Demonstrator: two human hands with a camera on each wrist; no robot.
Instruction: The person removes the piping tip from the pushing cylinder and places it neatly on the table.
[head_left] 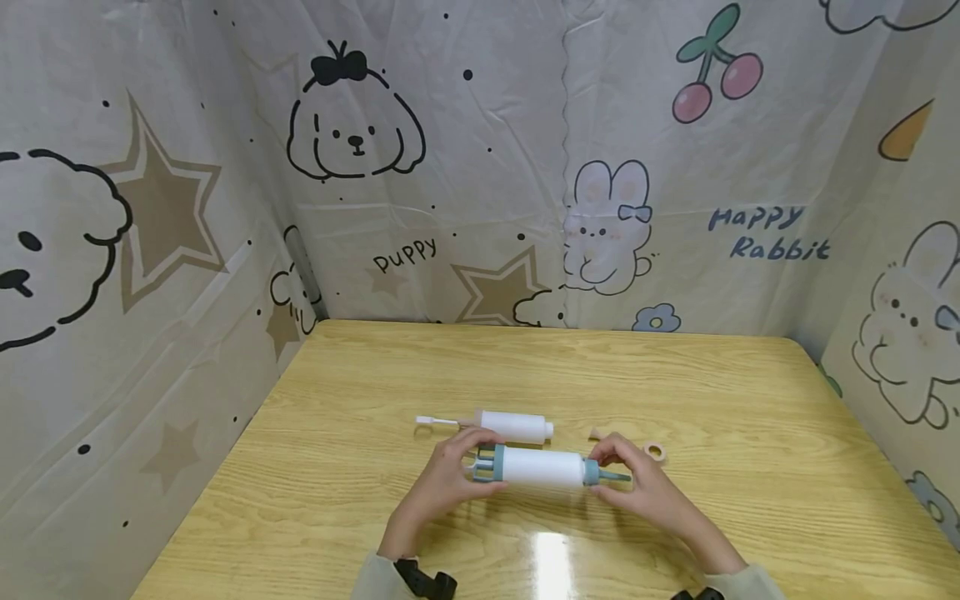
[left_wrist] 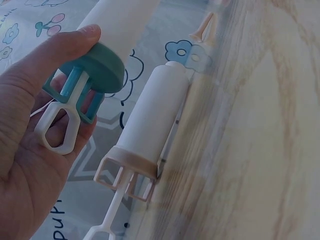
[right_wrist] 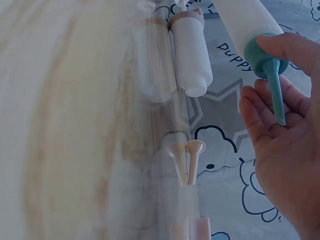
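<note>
Syringe with teal ends: from afar I see left hand and right hand, half-curled, gripping either end.

Curtained-off nook, room type unclear; cartoon-printed cloth hung on three sides; wood-grain table between.

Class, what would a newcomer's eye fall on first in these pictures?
The teal and white syringe-like tube, held between the left hand and right hand over the table. Beyond it lies a similar beige and white tube. On the far curtain, a puppy drawing and rabbit drawing stand out.
</note>
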